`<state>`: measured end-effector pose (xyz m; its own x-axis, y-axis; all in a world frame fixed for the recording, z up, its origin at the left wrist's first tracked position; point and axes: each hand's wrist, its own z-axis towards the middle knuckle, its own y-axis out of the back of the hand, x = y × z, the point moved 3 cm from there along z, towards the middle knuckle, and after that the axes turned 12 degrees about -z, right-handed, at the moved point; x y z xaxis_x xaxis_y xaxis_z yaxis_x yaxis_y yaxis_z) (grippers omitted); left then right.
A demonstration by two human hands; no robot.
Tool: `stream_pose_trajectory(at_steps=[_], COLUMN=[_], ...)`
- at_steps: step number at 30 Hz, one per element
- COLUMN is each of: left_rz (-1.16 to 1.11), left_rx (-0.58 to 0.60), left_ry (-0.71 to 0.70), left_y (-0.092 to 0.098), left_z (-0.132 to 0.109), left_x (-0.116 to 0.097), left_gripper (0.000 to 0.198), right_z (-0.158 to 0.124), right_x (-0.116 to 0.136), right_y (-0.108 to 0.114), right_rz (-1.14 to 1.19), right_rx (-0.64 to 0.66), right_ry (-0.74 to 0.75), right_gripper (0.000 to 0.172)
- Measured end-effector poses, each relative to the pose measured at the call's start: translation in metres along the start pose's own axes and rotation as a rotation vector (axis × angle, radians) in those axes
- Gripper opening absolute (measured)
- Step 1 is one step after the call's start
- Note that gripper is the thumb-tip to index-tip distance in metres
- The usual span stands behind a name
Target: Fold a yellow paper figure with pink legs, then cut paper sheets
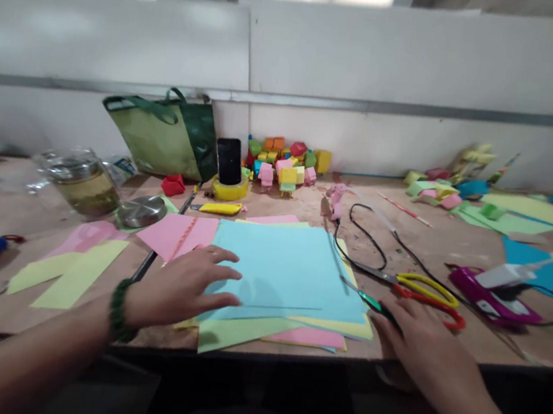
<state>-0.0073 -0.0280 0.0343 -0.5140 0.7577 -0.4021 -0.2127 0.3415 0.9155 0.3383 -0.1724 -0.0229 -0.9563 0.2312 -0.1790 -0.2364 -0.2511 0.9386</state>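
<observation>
My left hand [191,284], with a dark green beaded bracelet on its wrist, rests fingers spread at the left edge of a light blue paper sheet [280,261]. Under that sheet lie green, yellow and pink sheets, their edges sticking out. At the right edge of the stack, my right hand [417,332] is closed around the end of a slim green-handled tool [369,302]. Its thin metal tip points left over the blue sheet; the exact kind is unclear. Scissors [422,289] with yellow and red handles lie just beyond the right hand.
Behind the paper are a yellow utility knife [218,208], a phone [229,159] on a yellow stand and several small paper figures [287,176]. A glass jar [85,183] and green bag [164,136] stand left. A purple power strip [492,297] with cables lies right.
</observation>
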Motion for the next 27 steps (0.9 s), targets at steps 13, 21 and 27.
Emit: stream_pose_trajectory(at_steps=[13,21,27], left_rz=[0.021,-0.091,-0.153], left_rx=[0.100,0.150,0.112], left_ry=[0.119,0.132,0.117], left_y=[-0.025,-0.030,-0.032], left_z=[0.154,0.153,0.150], left_x=[0.023,0.020,0.016], left_gripper=[0.102,0.078,0.071], right_z=[-0.044,-0.053,-0.048], right_x=[-0.030,-0.013,-0.007], right_y=[0.021,0.021,0.027], right_rz=[0.472,0.773,0.719], right_rx=[-0.035,0.009,0.027], right_ry=[-0.470,-0.386,-0.350], right_gripper=[0.043,0.041,0.039])
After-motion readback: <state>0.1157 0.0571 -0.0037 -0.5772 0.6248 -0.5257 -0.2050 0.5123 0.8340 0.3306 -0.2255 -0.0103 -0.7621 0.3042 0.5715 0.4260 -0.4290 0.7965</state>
